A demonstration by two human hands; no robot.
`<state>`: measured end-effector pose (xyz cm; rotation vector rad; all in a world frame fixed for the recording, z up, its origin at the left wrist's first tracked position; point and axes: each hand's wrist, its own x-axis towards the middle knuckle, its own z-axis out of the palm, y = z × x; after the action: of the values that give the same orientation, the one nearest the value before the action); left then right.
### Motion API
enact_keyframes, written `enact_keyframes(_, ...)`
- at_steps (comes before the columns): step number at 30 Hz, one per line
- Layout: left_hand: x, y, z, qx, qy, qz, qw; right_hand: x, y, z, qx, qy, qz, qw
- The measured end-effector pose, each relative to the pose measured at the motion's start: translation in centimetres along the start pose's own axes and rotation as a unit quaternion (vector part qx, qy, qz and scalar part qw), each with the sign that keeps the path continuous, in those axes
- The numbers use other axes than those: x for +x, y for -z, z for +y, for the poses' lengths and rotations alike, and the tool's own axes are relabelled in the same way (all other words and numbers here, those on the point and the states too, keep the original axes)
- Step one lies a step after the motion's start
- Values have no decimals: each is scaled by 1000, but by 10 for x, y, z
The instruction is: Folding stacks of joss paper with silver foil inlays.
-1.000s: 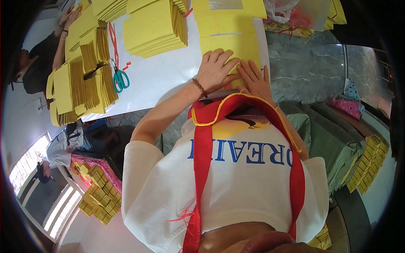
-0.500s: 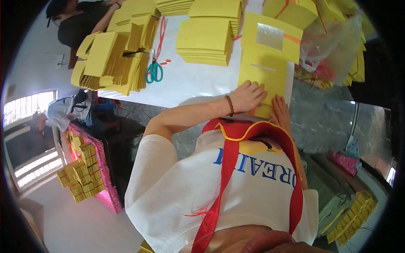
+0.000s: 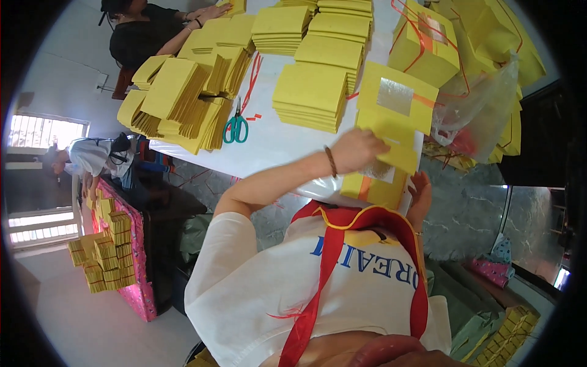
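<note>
My left hand [image 3: 356,151], a beaded bracelet at its wrist, is closed on a yellow paper sheet [image 3: 401,156], which is partly raised and bent. Under it, close to my body, lies another yellow paper piece [image 3: 382,194] with a silvery patch and an orange strip. My right hand [image 3: 419,194] stands at that piece's right edge, fingers stretched out and holding nothing. Just beyond my left hand is a yellow sheet [image 3: 370,82] with a silver square on it. Stacks of folded yellow paper [image 3: 307,92] stand to the left of it.
Green-handled scissors [image 3: 235,130] and red strips lie on the white table [image 3: 269,144]. More yellow stacks [image 3: 174,88] stand at left. A clear plastic bag [image 3: 483,113] and tied yellow bundles [image 3: 425,46] are at right. A person in black [image 3: 143,33] works at far left, another [image 3: 101,156] beside a pink-covered table [image 3: 142,263].
My left hand has risen from lying flat on the yellow paper and now grips a raised sheet. My right hand has shifted toward my body. The view has tilted slightly.
</note>
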<state>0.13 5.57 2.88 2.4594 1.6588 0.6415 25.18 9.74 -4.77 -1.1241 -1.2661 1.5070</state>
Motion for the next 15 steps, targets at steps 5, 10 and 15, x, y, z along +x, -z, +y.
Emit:
enact_keyframes(5,-12,84,-50,29,-53,213,975,-5,6,7,12,-47,36,998)
enact_keyframes(10,-53,80,-117,157,51,173,971,-6,-3,8,6,-32,10,999)
enact_keyframes(15,-78,51,-144,153,119,69,979,-6,-3,14,15,-52,22,998)
